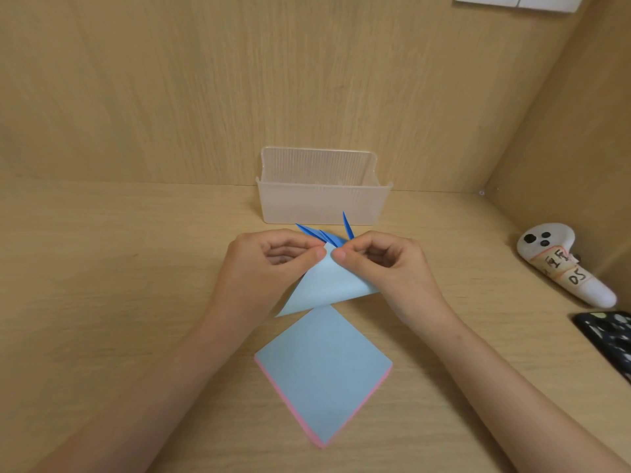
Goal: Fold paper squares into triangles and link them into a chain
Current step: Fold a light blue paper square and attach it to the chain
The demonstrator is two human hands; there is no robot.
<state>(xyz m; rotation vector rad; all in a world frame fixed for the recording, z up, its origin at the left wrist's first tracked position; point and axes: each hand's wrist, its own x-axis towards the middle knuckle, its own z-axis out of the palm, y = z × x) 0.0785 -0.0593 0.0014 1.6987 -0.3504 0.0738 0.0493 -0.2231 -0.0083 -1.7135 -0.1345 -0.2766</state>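
Pinching one sheet, left hand, right hand, one stack, one tub

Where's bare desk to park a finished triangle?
Widest bare desk: left of the left hand and paper stack. Smaller patch right of the clear box, before the controller. Crowded: centre, left and right hand pinching the sheet, blue pieces behind; phone at right edge.

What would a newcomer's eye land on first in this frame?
The left hand and right hand at centre, pinching the top corner of a light blue paper sheet bent into a triangle. Just below lies a stack of paper squares, blue on top with pink edges. Behind the hands, dark blue folded pieces poke up before a clear plastic box.
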